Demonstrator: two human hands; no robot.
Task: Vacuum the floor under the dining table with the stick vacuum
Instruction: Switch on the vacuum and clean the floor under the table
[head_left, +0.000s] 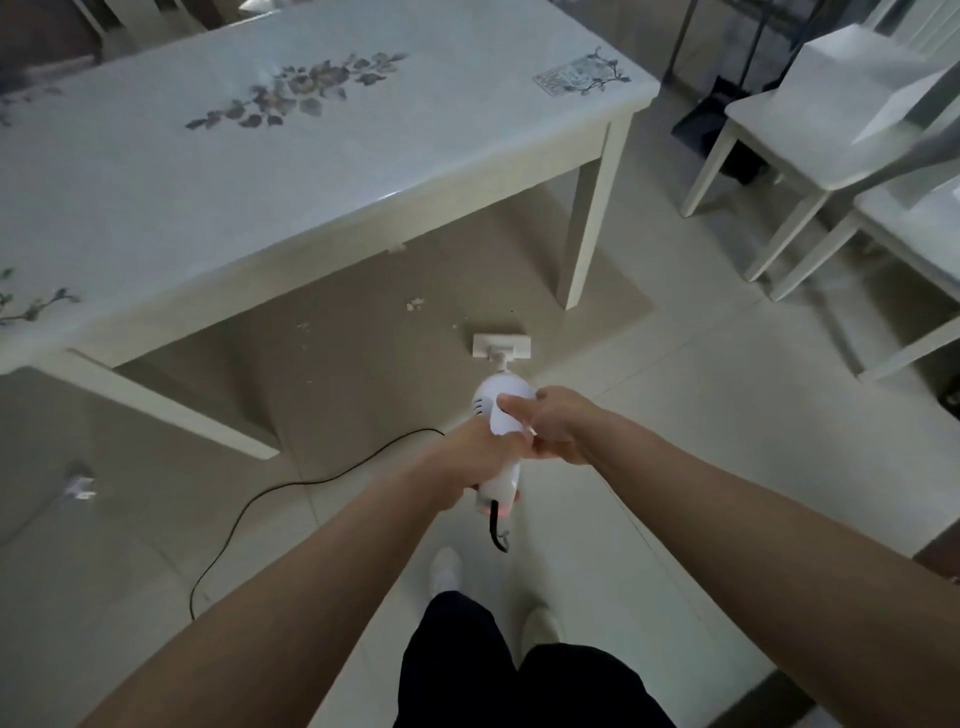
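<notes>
Head view: both hands hold the white plastic stick vacuum (498, 410), likely to steer its reach; left hand (475, 457) has fingers curled round the handle, right hand (558, 423) fingers clamped on the rounded motor body ahead; its flat white floor head (502, 347) rests on the pale tiled floor (701, 415) beside the white floral-printed desk (208, 197), just short of pale crumbs (414, 304), probably ready to push under; thin black cord (311, 480) trails left, off the path; counted: one vacuum, one cord, two crumb patches, two white chairs (779, 119) standing apart at right
</notes>
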